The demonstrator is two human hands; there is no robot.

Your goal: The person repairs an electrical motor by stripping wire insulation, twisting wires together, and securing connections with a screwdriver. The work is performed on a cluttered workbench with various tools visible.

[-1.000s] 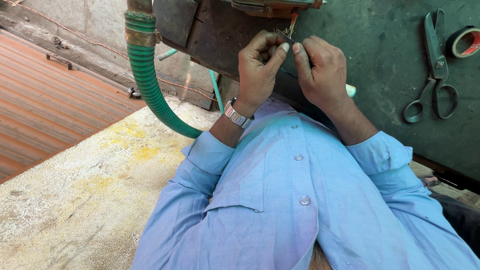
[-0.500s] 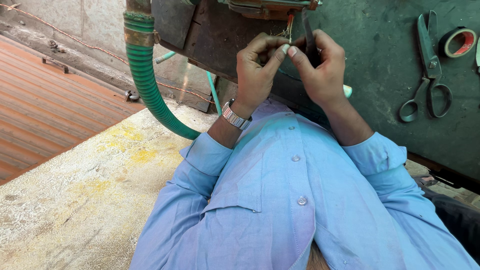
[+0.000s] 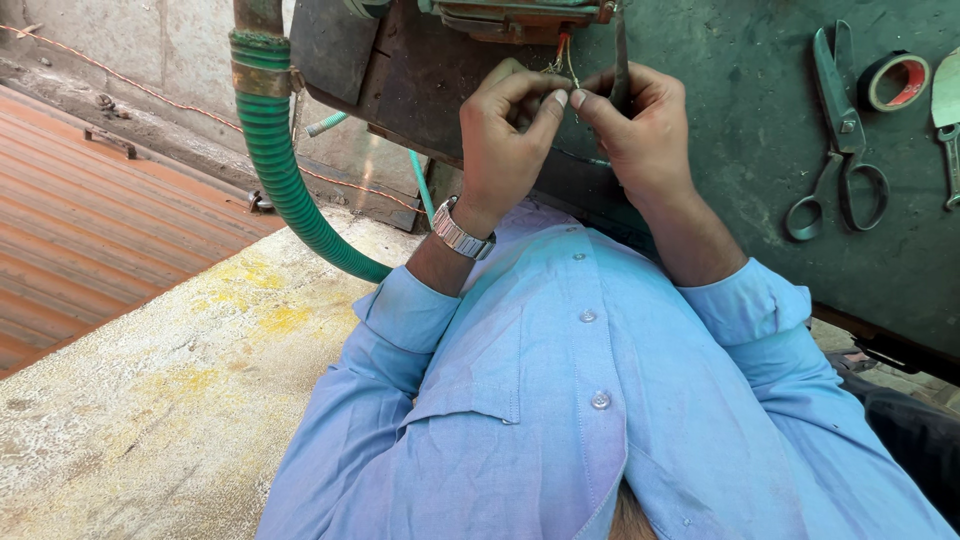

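At the top of the view, just under a rusty metal housing (image 3: 520, 15), both hands meet over a bunch of thin wires (image 3: 562, 55), red and pale, that hang from the housing. The left hand (image 3: 505, 135), with a silver metal wristwatch (image 3: 462, 230) on its wrist, has its fingers curled and its thumb and forefinger pinched narrow at the wire ends. The right hand (image 3: 640, 130) is closed around a slim dark tool (image 3: 621, 60) that stands upright between its fingers, its tip near the wires; its thumb tip nearly touches the left thumb. Whether the wires are actually gripped is too small to tell. Both arms wear light blue shirt sleeves (image 3: 410, 310). To the left, a green ribbed hose (image 3: 285, 170) curves down from a rusty pipe with a brass clamp. On the dark green worktop (image 3: 760, 140) to the right lie green-handled scissors (image 3: 838, 130), well apart from the hands, a roll of red-rimmed tape (image 3: 895, 80) beside them, and a steel spanner (image 3: 948, 130) at the edge.
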